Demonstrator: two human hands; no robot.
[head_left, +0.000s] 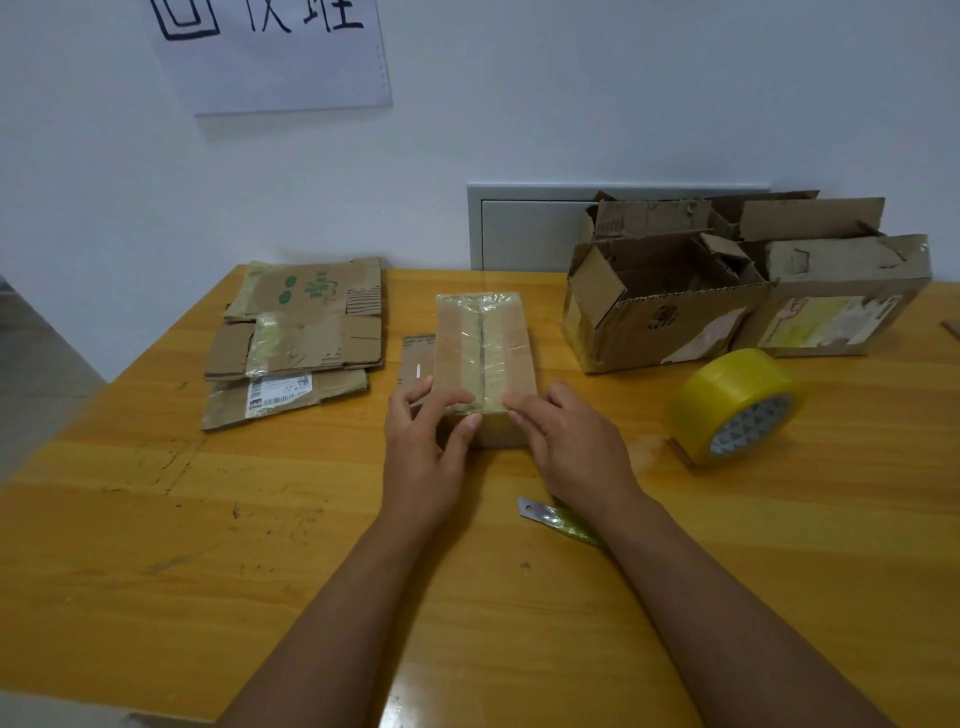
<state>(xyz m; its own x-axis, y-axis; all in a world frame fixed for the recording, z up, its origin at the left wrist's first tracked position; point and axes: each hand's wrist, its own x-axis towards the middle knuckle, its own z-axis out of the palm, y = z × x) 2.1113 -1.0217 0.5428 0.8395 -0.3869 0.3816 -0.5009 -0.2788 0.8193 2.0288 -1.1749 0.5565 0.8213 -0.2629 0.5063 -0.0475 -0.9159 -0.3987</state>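
**Squarely on the seam: two hands at a taped box**

Here, a small brown cardboard box sealed with clear tape (483, 353) stands at the middle of the yellow wooden table (208, 519), its long side running away from the person. Both hands meet at its near end. The left hand (423, 441) grips the near left edge, with its fingers curled over the top and its thumb against the front face. The right hand (566, 447) lies with fairly straight fingers pressed on the top by the tape seam, clasping nothing.

A flat scrap of brown cardboard (417, 358) shows at the box's left side, touching it. Further left is a stack of flattened cardboard cartons (301, 338). To the right, well apart from the box, a fat roll of yellow packing tape (737, 402) rests on its rim. Behind it stand two worn open cardboard cartons (660, 312) side by side. A small metal blade with tape wrapped round it (540, 512) lies on the table just by the right wrist. A white paper sheet with black brush characters (270, 57) hangs on the wall above.
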